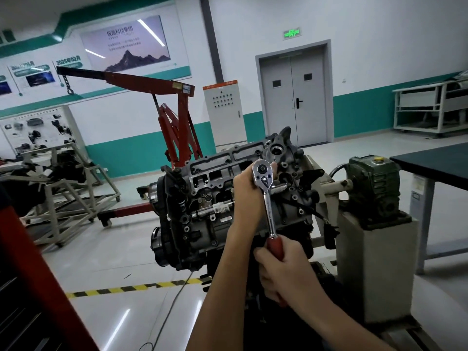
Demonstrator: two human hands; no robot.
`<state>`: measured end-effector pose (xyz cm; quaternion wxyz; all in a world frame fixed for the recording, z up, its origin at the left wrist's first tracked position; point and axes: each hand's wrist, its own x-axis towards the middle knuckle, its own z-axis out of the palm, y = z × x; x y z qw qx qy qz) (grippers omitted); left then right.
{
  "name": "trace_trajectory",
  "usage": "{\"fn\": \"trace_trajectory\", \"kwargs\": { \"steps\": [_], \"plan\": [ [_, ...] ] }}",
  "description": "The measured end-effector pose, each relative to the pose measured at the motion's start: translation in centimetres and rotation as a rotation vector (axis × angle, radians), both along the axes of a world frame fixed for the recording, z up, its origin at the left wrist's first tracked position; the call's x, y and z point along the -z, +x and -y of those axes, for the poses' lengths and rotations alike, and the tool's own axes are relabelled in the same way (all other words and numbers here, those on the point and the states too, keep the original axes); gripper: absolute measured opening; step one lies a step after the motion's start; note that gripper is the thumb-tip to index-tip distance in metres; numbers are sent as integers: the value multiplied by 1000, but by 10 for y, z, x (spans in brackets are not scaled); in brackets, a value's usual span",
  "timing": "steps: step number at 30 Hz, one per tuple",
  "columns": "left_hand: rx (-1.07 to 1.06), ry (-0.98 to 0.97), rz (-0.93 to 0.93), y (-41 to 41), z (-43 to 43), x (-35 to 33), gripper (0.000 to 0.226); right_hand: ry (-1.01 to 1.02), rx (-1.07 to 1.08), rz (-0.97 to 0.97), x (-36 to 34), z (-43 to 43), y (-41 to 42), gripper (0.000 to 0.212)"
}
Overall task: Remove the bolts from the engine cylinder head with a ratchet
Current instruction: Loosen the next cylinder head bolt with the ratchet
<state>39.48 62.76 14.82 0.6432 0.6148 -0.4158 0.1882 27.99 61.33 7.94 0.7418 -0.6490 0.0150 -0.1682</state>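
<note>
The grey engine cylinder head point(217, 173) sits tilted on a stand in the middle of the head view, its bolt holes and small bolts facing me. A chrome ratchet point(267, 198) with a red handle stands nearly upright in front of it, its round head up. My left hand point(247, 191) wraps around the ratchet's head from the left, thumb tip beside it. My right hand point(281, 267) grips the red handle below. The socket and the bolt under the ratchet head are hidden.
A green gearbox point(372, 183) on a grey pedestal stands right of the engine. A dark table point(435, 160) is at far right, a red engine hoist point(177, 117) behind left, a red cabinet edge point(30, 262) near left. A cable point(174, 300) crosses the floor.
</note>
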Motion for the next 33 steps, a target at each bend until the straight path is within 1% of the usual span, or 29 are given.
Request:
{"fn": "trace_trajectory", "kwargs": {
  "steps": [2,3,4,7,8,9,10,12,15,18,19,20,22,25,27,29,30,31,32,33],
  "plan": [
    [9,25,-16,1,-2,-2,49,-88,-23,-64,-7,15,-8,36],
    [10,38,-19,1,-2,-3,50,-186,-28,-102,-14,29,-14,35],
    [13,49,-17,2,-2,-4,52,-345,-9,-133,-21,47,-18,33],
    [26,79,-8,2,-6,-7,56,-961,155,-181,-60,104,-22,25],
    [29,78,-8,2,-7,-7,57,-1103,208,-176,-73,115,-22,23],
    [28,70,-11,1,-8,-6,57,-1183,252,-154,-81,122,-21,21],
    [22,55,-14,1,-8,-5,56,-1212,284,-133,-83,124,-19,21],
    [6,13,-22,-2,-5,-2,51,-1146,315,-103,-68,113,-19,23],
    [-13,-30,-22,-6,-2,2,46,-832,410,28,-25,62,-21,25],
    [-17,-13,-5,-4,-1,3,47,-463,392,79,-1,6,-6,31],
    [-7,-11,-11,-3,-2,2,49,-401,382,88,2,-4,0,32],
    [2,-11,-21,-3,-2,2,50,-387,371,87,2,-7,2,31],
    [10,-3,-39,-2,-4,0,49,-488,338,55,-5,8,-5,30],
    [23,41,-27,1,-3,-2,47,-811,262,-21,-28,64,-22,30],
    [16,75,-19,2,-1,-5,38,-1063,225,-87,-55,103,-26,29],
    [5,73,-20,3,0,-4,27,-1240,252,-85,-78,126,-24,24],
    [3,65,-29,3,1,-3,23,-1269,277,-66,-80,131,-21,22],
    [-3,55,-37,3,1,-2,21,-1256,294,-64,-77,130,-19,22],
    [-12,41,-37,4,2,0,22,-1206,302,-60,-68,123,-19,22],
    [-20,24,-33,4,3,2,26,-1113,317,-34,-55,111,-21,25]
  ]
}}
